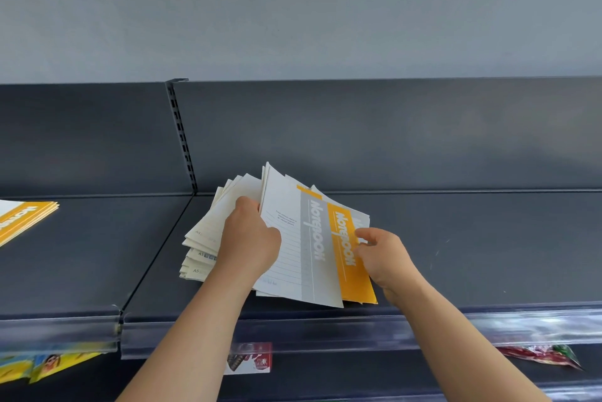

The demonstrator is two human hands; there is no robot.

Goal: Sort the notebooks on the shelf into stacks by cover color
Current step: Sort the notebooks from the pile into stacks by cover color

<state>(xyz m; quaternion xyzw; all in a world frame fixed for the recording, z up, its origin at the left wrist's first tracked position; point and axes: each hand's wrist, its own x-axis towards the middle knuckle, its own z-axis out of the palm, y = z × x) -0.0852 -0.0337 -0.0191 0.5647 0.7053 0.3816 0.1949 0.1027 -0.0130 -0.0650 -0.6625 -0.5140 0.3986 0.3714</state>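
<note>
Near the front edge of a dark grey metal shelf (488, 255), a person's left hand (250, 239) grips a loose fan of white paper notebooks (202, 239), its curled fingers tucked in behind the white notebook with a grey band (309, 255). The right hand (381, 255), its fingers (361, 250) bent, pinches the right edge of the white notebook with a yellow band (350, 278), which lies just under the grey one. It would probably come out best if drawn sideways while the fan is clamped firmly. Farther off, a flat stack of yellow-banded notebooks (22, 219) lies at the shelf's left end.
</note>
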